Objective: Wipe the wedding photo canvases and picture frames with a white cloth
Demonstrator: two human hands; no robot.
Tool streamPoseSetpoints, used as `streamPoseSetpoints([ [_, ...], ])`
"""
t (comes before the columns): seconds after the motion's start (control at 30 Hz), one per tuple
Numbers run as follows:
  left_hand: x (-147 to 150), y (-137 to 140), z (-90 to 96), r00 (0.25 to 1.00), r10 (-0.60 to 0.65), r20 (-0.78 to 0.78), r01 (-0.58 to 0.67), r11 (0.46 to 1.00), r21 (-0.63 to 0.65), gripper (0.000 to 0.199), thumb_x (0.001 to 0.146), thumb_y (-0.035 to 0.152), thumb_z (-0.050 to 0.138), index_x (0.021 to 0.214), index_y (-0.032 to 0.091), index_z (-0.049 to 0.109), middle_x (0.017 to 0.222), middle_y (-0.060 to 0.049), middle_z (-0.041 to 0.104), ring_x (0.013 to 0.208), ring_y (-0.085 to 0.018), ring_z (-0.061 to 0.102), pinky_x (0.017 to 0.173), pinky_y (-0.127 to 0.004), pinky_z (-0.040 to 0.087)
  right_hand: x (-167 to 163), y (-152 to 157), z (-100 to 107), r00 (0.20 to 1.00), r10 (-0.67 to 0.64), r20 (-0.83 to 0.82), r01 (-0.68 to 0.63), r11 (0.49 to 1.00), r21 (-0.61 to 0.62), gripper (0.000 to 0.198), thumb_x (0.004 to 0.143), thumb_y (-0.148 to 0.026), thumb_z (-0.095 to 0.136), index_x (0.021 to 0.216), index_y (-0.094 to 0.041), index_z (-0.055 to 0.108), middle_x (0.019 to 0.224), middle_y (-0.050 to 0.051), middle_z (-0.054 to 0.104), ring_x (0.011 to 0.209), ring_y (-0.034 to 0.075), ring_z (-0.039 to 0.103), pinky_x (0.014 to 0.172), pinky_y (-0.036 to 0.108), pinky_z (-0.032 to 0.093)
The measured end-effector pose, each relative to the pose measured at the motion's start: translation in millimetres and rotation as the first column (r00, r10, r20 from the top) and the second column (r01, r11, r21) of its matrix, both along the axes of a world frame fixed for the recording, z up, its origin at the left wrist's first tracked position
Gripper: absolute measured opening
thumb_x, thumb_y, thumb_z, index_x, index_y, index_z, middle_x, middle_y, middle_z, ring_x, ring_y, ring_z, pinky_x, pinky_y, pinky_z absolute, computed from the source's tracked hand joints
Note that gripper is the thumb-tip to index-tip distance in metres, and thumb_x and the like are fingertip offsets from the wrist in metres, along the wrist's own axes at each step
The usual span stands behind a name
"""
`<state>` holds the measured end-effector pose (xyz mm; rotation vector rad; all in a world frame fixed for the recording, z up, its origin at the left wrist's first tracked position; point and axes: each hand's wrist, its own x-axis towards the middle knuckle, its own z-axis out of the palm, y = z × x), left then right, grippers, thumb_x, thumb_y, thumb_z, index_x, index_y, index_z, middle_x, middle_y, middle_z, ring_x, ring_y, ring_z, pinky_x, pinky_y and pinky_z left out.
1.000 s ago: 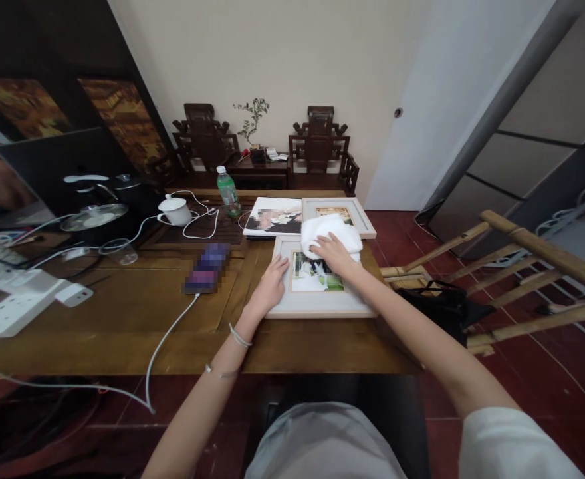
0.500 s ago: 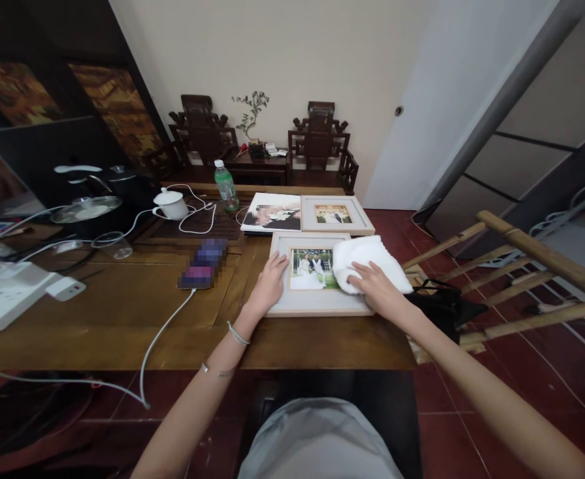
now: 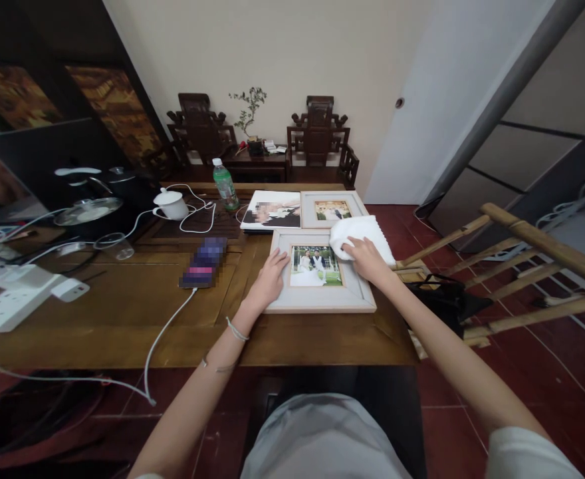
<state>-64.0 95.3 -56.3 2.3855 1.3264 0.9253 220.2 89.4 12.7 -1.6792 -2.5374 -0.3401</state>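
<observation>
A picture frame (image 3: 322,300) with a light border and a photo of two people in wedding clothes lies flat on the wooden table. Along its left side rests my left hand (image 3: 270,278), fingers closed over the edge and fingertips on the border; the thumb is mostly hidden. A folded white towel (image 3: 372,233) is bunched under my right hand (image 3: 365,256), whose fingers press it onto the frame's upper right corner. The towel also overlaps the lower right of a second picture frame (image 3: 312,211) behind. Beside that one lies a photo album or print (image 3: 272,207).
On the table (image 3: 173,336) are a phone (image 3: 203,263) on a white cable, a green-labelled bottle (image 3: 225,185), a lidded white cup (image 3: 170,205), a clear plastic cup (image 3: 120,247), a pot (image 3: 90,216) and a power strip (image 3: 16,299). A bamboo rack (image 3: 546,246) stands right.
My right hand and the towel have moved up and slightly left, from the frame's right side to its upper right corner. The photo's right part is now uncovered. My left hand stays on the frame.
</observation>
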Motion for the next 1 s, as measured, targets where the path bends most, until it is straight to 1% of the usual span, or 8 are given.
streamPoseSetpoints([
  [0.13,2.8,-0.9,-0.9,0.999,0.032,-0.002,-0.032,0.999,0.019,0.063,0.073,-0.004,0.036,0.133,0.013,0.046,0.139,-0.015,0.045,0.138,-0.026,0.028,0.111,-0.052,0.030,-0.8,-14.4,-4.2,1.000,0.028,-0.007,-0.028,1.000,0.008,0.055,0.068,0.008,0.037,0.116,-0.011,0.055,0.128,0.021,0.053,0.130,0.028,0.039,0.105,0.052,0.025],
  [0.23,4.2,-0.6,-1.6,0.998,0.050,-0.029,-0.049,0.998,0.039,0.061,0.074,-0.003,0.037,0.132,0.013,0.045,0.141,-0.015,0.043,0.138,-0.026,0.028,0.111,-0.052,0.029,0.7,-49.4,-4.0,0.997,0.070,-0.019,-0.070,0.997,-0.037,0.056,0.064,0.008,0.040,0.112,-0.013,0.057,0.130,0.019,0.053,0.132,0.028,0.037,0.106,0.053,0.024],
  [0.4,5.9,1.5,0.8,0.998,0.045,-0.036,-0.042,0.996,0.084,0.053,0.076,-0.003,0.034,0.126,0.010,0.050,0.132,-0.017,0.050,0.135,-0.026,0.032,0.110,-0.049,0.032,3.3,-113.8,1.8,0.989,0.124,-0.079,-0.132,0.985,-0.111,0.061,0.057,0.008,0.039,0.109,-0.018,0.057,0.131,0.015,0.053,0.133,0.026,0.035,0.108,0.051,0.024],
  [0.5,5.3,2.7,2.1,0.999,0.026,-0.042,-0.023,0.996,0.088,0.049,0.077,-0.003,0.034,0.122,0.007,0.051,0.129,-0.019,0.051,0.135,-0.027,0.032,0.111,-0.048,0.031,2.8,-130.5,4.8,0.988,0.124,-0.096,-0.136,0.982,-0.130,0.062,0.056,0.007,0.038,0.109,-0.018,0.058,0.130,0.014,0.055,0.133,0.024,0.035,0.108,0.049,0.025],
  [0.63,2.6,3.1,1.3,0.998,0.012,-0.066,-0.008,0.998,0.070,0.052,0.076,-0.003,0.035,0.125,0.010,0.049,0.133,-0.018,0.047,0.136,-0.027,0.029,0.110,-0.050,0.032,1.6,-109.1,4.2,0.995,0.063,-0.079,-0.073,0.989,-0.125,0.061,0.060,0.007,0.038,0.113,-0.017,0.057,0.130,0.017,0.054,0.131,0.025,0.039,0.106,0.049,0.028],
  [0.77,1.5,2.0,0.9,0.999,0.009,-0.053,-0.007,0.999,0.038,0.054,0.076,-0.002,0.035,0.126,0.010,0.048,0.137,-0.016,0.044,0.138,-0.026,0.027,0.111,-0.048,0.030,2.6,-53.0,0.4,0.998,-0.004,-0.057,-0.001,0.997,-0.083,0.057,0.065,0.005,0.039,0.116,-0.013,0.056,0.137,0.021,0.046,0.128,0.028,0.042,0.106,0.050,0.027],
  [0.87,2.1,-0.2,1.6,0.999,0.023,-0.035,-0.022,1.000,0.004,0.055,0.076,-0.002,0.035,0.129,0.010,0.047,0.140,-0.017,0.042,0.138,-0.026,0.027,0.112,-0.048,0.029,1.3,-16.0,-0.8,0.996,-0.038,-0.079,0.035,0.998,-0.042,0.059,0.066,0.007,0.039,0.119,-0.013,0.054,0.138,0.020,0.045,0.128,0.028,0.041,0.105,0.050,0.027],
  [1.0,3.2,-3.3,3.0,0.999,0.041,-0.035,-0.042,0.999,-0.020,0.057,0.078,-0.002,0.034,0.132,0.010,0.045,0.143,-0.017,0.039,0.139,-0.026,0.025,0.111,-0.051,0.028,-4.7,-8.6,-0.8,0.996,-0.049,-0.077,0.046,0.998,-0.038,0.059,0.065,0.007,0.038,0.120,-0.012,0.053,0.133,0.021,0.049,0.131,0.028,0.038,0.104,0.052,0.026],
])
